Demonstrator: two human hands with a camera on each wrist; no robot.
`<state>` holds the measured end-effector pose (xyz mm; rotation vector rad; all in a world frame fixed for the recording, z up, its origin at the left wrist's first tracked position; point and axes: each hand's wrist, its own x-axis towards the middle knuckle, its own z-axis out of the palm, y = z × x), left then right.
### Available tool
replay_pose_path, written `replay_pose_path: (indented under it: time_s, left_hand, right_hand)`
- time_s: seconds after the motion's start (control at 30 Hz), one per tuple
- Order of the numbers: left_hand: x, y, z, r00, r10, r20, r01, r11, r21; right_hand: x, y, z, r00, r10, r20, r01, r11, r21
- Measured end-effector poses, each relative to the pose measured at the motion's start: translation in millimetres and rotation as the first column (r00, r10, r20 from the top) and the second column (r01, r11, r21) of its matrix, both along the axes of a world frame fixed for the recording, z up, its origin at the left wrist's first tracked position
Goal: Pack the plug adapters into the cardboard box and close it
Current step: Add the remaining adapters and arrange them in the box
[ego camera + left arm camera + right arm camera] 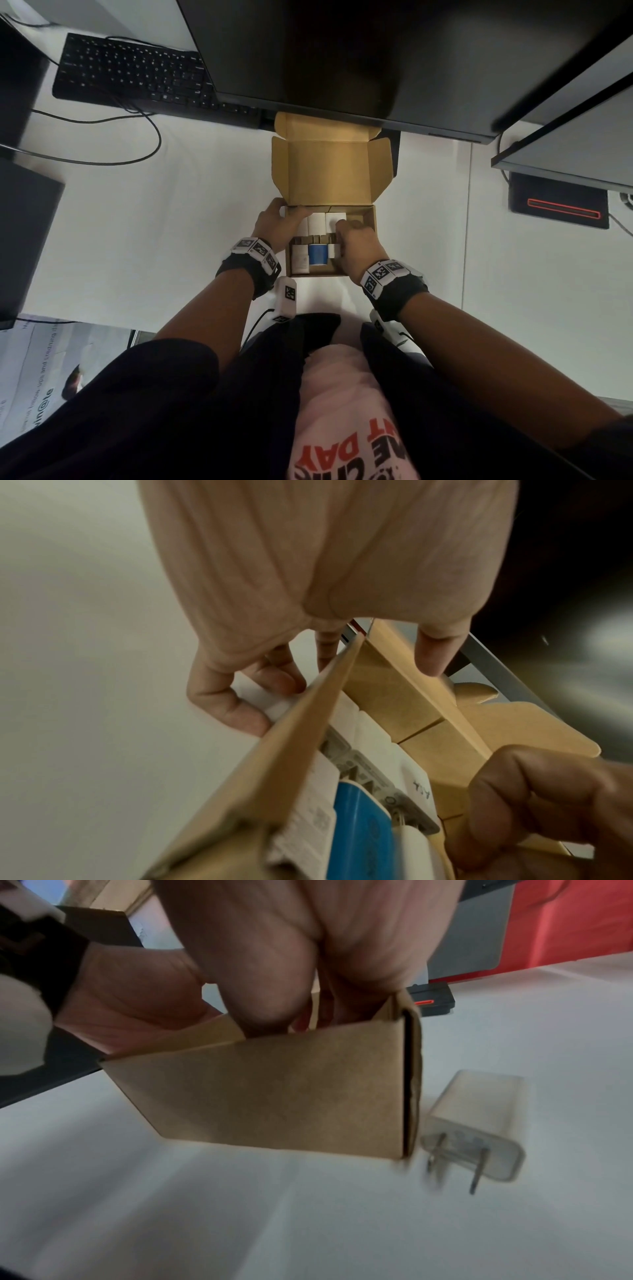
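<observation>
The brown cardboard box [372, 236] stands open on the white table, its lid [329, 171] folded back. Inside lie several plug adapters: white ones [317, 222] along the far row and a blue one [318, 253] near the front. My left hand [283, 213] grips the box's far-left corner, fingers [284, 683] outside the left wall [274, 764] and thumb inside. My right hand [344, 230] reaches into the box with curled fingers on a white adapter [337, 216]. Another white adapter [479, 1123] lies on the table beside the box's right front corner, prongs toward me.
A black keyboard [130, 75] and a looping cable [150, 137] lie at the back left. A large dark monitor [342, 51] overhangs the box lid. A black device with a red light [561, 205] sits to the right. A dark block [24, 240] stands at the left edge.
</observation>
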<state>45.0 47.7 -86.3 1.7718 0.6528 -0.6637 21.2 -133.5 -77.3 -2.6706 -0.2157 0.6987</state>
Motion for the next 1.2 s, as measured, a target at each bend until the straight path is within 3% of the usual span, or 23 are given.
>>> replay_pose_path:
  time_s: [0.57, 0.7, 0.87, 1.0, 1.13, 1.2]
  left_hand:
    - [0.2, 2.8, -6.1, 1.000, 0.022, -0.013, -0.023, 0.999, -0.041]
    - [0.9, 2.0, -5.8, 1.000, -0.010, -0.007, 0.010, 1.000, 0.003]
    - [2.8, 0.8, -9.5, 0.998, -0.067, 0.020, 0.066, 0.996, 0.062]
    - [3.8, -1.4, -10.1, 0.996, -0.084, 0.035, 0.081, 0.994, 0.075]
    - [5.8, -1.8, -13.1, 0.997, -0.079, 0.020, 0.078, 0.995, 0.060]
    - [6.6, -2.9, -11.9, 0.996, -0.086, 0.032, 0.084, 0.994, 0.066]
  right_hand:
    - [-0.9, -7.2, 8.9, 0.997, -0.026, 0.066, 0.020, 0.996, 0.090]
    - [0.8, -26.9, 12.0, 0.972, -0.134, 0.192, 0.097, 0.977, 0.190]
    - [-2.7, -73.2, 10.5, 0.875, -0.326, 0.358, 0.228, 0.930, 0.289]
    - [-14.6, -112.9, 3.8, 0.933, -0.322, 0.161, 0.306, 0.945, 0.119]
    - [-34.5, -130.6, -6.1, 0.973, -0.199, -0.120, 0.208, 0.975, 0.072]
    - [-41.6, -128.5, -10.4, 0.974, -0.159, -0.159, 0.170, 0.984, 0.058]
